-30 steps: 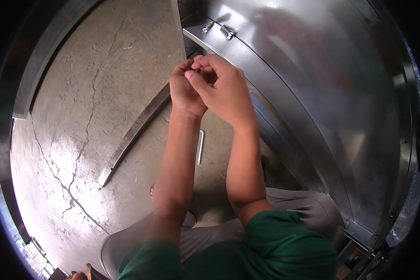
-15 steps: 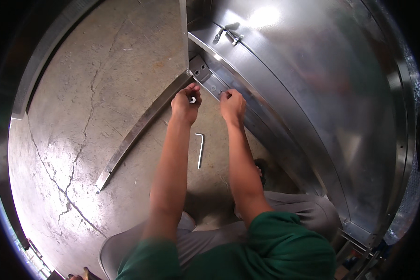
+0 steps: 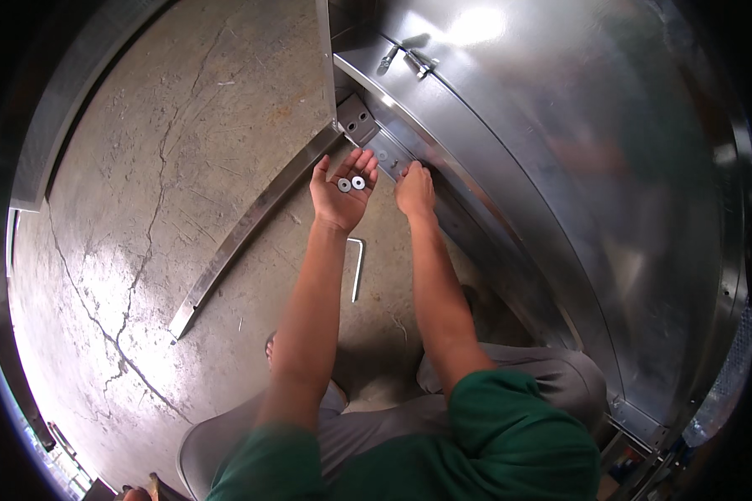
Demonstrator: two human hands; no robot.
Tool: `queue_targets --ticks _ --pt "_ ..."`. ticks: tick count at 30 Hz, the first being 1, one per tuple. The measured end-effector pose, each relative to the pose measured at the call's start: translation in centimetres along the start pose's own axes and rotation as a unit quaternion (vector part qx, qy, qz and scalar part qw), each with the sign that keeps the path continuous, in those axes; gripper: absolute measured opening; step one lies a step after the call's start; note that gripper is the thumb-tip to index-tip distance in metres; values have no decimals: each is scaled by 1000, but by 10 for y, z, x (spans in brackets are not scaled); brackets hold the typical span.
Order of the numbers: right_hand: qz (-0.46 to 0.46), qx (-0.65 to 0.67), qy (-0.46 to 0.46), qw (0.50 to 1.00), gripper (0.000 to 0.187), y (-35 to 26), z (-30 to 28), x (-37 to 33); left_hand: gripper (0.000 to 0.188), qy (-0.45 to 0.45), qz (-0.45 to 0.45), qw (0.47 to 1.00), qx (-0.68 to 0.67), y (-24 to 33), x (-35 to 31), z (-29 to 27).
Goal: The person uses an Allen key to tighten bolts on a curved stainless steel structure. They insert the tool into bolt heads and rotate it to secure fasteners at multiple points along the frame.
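Note:
My left hand (image 3: 339, 204) is palm up, its fingers loosely spread, cradling two round metal washers, one washer (image 3: 344, 185) beside the other washer (image 3: 358, 182). My right hand (image 3: 415, 190) is closed, fingertips pinched together at the edge of a steel rail (image 3: 409, 156); whatever they hold is hidden. A pale round washer-like piece (image 3: 382, 156) lies on that rail, left of the right fingertips. At the rail's far end sits a bracket (image 3: 358, 122) with two holes. An L-shaped hex key (image 3: 358, 271) lies on the concrete between my forearms.
A long metal bar (image 3: 234, 250) runs from the bracket toward the near left across the cracked floor (image 3: 100, 250). Bolts (image 3: 416, 63) rest on the ledge of the large steel panel (image 3: 576, 167) at the right. A thin upright edge (image 3: 326, 67) rises beyond the bracket.
My left hand has uncurled and turned palm up, bringing both washers into sight. My right hand has shifted slightly, its fingers still closed by the rail.

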State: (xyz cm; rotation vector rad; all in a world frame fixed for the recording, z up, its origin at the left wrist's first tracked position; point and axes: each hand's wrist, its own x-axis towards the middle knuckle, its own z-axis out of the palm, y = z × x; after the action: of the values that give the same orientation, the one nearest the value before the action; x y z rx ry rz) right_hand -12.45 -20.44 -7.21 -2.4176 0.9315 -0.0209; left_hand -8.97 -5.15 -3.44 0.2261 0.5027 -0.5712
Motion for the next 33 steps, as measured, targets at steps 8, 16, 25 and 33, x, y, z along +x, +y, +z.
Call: queue_targets --ticks 8,16,25,33 --pt "-217 159 -206 941 17 -42 -66 -10 48 48 2 996 81 -3 25 -21" --pt "-192 3 -22 981 20 -53 -11 38 48 -6 17 996 87 10 19 -18" --pt "-240 -132 -49 960 14 -27 5 42 62 -22 16 999 33 19 -13 -1" --pt "-202 -60 -35 977 16 -41 -9 24 61 20 28 999 42 15 -6 -8"
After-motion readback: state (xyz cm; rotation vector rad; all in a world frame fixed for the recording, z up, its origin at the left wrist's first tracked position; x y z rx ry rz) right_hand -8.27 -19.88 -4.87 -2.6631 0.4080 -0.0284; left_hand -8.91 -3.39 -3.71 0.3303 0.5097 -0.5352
